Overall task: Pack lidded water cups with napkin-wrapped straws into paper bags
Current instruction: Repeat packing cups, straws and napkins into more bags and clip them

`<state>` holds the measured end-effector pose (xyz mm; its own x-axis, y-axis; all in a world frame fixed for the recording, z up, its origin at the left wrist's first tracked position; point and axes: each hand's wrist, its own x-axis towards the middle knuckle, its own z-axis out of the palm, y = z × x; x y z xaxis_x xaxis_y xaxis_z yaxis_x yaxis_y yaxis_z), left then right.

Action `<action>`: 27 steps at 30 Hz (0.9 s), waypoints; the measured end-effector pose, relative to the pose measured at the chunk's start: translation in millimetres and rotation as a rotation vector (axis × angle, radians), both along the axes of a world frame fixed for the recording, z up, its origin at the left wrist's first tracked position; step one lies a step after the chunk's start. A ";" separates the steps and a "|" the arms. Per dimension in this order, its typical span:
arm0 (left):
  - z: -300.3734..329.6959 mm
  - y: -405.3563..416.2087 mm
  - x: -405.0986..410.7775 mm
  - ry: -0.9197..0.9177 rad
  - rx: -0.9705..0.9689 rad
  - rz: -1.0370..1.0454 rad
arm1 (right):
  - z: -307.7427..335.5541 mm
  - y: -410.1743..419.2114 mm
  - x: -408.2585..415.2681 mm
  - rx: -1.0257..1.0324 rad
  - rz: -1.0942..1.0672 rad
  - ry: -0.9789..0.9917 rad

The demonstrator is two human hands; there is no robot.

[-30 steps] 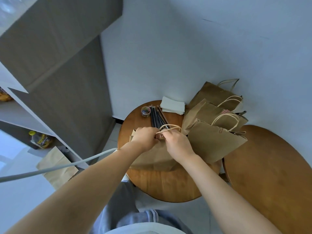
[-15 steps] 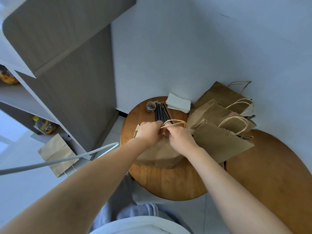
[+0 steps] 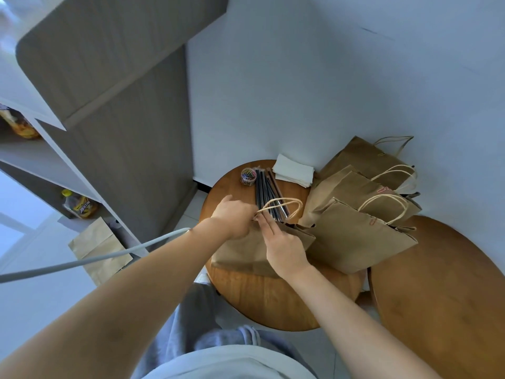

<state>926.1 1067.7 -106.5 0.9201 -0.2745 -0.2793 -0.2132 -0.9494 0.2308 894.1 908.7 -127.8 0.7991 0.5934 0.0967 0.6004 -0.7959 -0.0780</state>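
A brown paper bag (image 3: 243,250) lies on the small round wooden table (image 3: 273,296), its twine handle (image 3: 284,203) looping up over a bundle of dark straws (image 3: 266,187). My left hand (image 3: 232,217) pinches the bag's top edge by the handle. My right hand (image 3: 284,247) rests on the bag, its fingers straight and reaching to the same edge. A stack of white napkins (image 3: 293,172) sits at the table's far side. No cup is visible.
Three more paper bags (image 3: 352,236) lean together on the right, beside a larger wooden table (image 3: 437,296). A small jar of coloured clips (image 3: 248,175) stands by the straws. A grey shelf unit (image 3: 109,119) rises left; a flat paper bag (image 3: 101,250) lies on the floor.
My right hand's fingers have straightened out along the bag's top edge. My left hand stays at the handle. The view has shifted slightly.
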 end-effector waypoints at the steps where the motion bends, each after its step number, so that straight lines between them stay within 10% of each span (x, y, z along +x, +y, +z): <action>1: -3.5 4.6 -0.5 -0.007 0.083 -0.004 | -0.9 -4.0 -4.2 0.067 0.022 -0.002; 5: -13.6 16.0 -0.9 -0.030 0.183 0.024 | 2.2 -30.7 -13.6 0.425 -0.041 -0.146; 14: -17.0 3.9 -4.6 -0.027 0.134 0.010 | 21.8 -66.5 19.3 -0.124 -0.327 0.209; 27: 6.5 -116.2 12.1 0.014 -0.010 -0.196 | 48.3 -173.8 -8.7 -0.005 -0.600 0.229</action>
